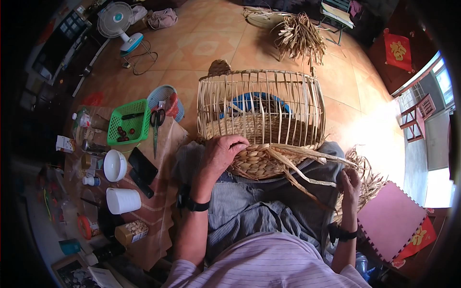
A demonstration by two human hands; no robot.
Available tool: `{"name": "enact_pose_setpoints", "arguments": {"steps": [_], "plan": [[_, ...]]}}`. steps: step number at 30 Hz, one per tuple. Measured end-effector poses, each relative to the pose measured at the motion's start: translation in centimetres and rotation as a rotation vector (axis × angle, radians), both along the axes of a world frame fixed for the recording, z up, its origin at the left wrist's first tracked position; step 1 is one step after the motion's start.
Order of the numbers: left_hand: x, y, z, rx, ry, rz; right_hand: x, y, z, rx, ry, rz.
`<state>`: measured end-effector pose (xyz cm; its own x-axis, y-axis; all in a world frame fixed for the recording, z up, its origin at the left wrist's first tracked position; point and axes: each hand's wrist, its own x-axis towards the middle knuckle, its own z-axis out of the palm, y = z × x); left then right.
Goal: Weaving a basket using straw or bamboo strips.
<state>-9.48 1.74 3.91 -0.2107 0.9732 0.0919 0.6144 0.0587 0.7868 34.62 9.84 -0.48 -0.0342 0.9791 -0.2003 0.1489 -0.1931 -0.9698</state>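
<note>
A half-woven basket point(259, 161) of dried plant strands rests on my lap, its upright stakes bare above a braided band. My left hand point(223, 152) is closed on the near woven edge, thumb pressed against it. Loose strands point(314, 154) run from that edge to the right. Off the basket's right side, my right hand point(349, 183) is closed around the end of a strand, its fingers bent and partly hidden. Through the stakes a blue round container point(257, 98) shows behind the basket.
At left, a low table point(161, 192) holds a green basket point(120, 137), scissors point(157, 120), a phone point(143, 163), a white bowl point(115, 165), a white cup point(123, 200) and jars. A strand bundle point(301, 36) and fan point(117, 21) stand farther off. A pink mat point(391, 221) lies right.
</note>
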Motion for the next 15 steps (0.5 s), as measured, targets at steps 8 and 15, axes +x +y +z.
{"name": "enact_pose_setpoints", "arguments": {"steps": [8, 15], "plan": [[0.4, -0.5, 0.9, -0.055, -0.019, 0.003, -0.3, 0.0, 0.3, -0.011, 0.039, 0.001], [0.7, -0.9, 1.3, -0.02, 0.005, -0.009, -1.1, -0.3, 0.6, 0.028, 0.012, 0.006]]}}
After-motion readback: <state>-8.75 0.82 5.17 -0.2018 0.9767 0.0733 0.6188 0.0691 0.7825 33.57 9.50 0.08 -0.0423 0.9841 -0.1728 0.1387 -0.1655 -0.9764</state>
